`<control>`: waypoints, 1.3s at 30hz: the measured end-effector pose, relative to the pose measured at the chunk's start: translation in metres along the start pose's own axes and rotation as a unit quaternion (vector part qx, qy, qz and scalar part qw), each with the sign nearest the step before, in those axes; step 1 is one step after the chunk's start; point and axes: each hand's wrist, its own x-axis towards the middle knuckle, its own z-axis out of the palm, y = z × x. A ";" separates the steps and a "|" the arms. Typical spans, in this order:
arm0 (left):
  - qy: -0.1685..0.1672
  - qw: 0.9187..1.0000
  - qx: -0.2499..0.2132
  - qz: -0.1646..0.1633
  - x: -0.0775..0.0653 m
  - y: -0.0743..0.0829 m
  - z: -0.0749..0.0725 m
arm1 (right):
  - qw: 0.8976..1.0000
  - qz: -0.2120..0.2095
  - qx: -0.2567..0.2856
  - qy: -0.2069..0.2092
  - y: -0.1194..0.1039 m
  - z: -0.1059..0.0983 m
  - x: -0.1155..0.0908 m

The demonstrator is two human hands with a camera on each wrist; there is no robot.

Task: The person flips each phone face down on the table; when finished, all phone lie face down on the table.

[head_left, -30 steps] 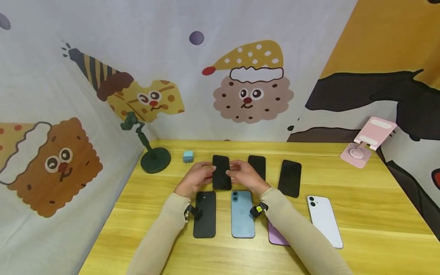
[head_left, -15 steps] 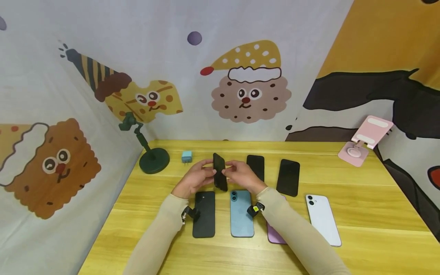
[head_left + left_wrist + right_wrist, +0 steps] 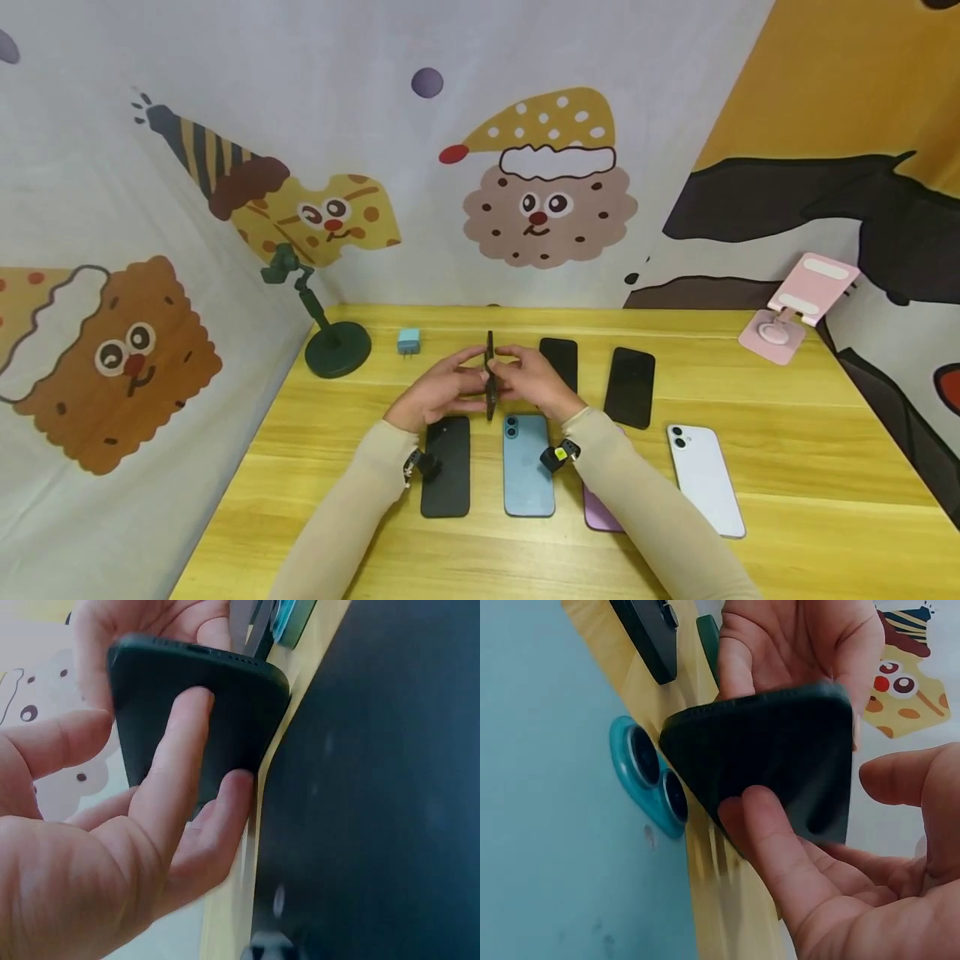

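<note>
Phone [image 3: 491, 404] in black stands between your left grip [image 3: 442, 389] and your right grip [image 3: 536, 383], edge-on to the head camera and toward the back of the tabletop [image 3: 480, 558]; whether it touches the surface, you cannot tell. Your left grip is spread, fingertips pressing one face with the thumb apart from them; your right grip is spread likewise against the opposite face. Whatever is marked on the back of the blue phone [image 3: 528, 483] nearer you is too faint to read. Your head view gives just a thin dark strip of the held one, while the left wrist view shows its end with small holes [image 3: 244, 658]. The right wrist view shows the blue phone's two round lenses [image 3: 643, 755] up close. Only the head view shows you the white phone [image 3: 707, 483], the purple phone [image 3: 600, 512] and the pink stand [image 3: 813, 287].
</note>
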 end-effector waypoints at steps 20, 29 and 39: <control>0.043 0.999 0.014 -0.011 -0.003 0.002 -0.006 | 0.999 -0.013 0.024 0.021 -0.005 -0.007 -0.006; 0.057 0.998 -0.027 0.000 -0.005 -0.005 -0.009 | 0.999 -0.032 0.028 0.029 -0.013 -0.003 -0.011; 0.056 0.998 -0.021 0.031 -0.006 -0.008 -0.013 | 0.999 -0.020 0.014 0.022 -0.012 -0.008 -0.009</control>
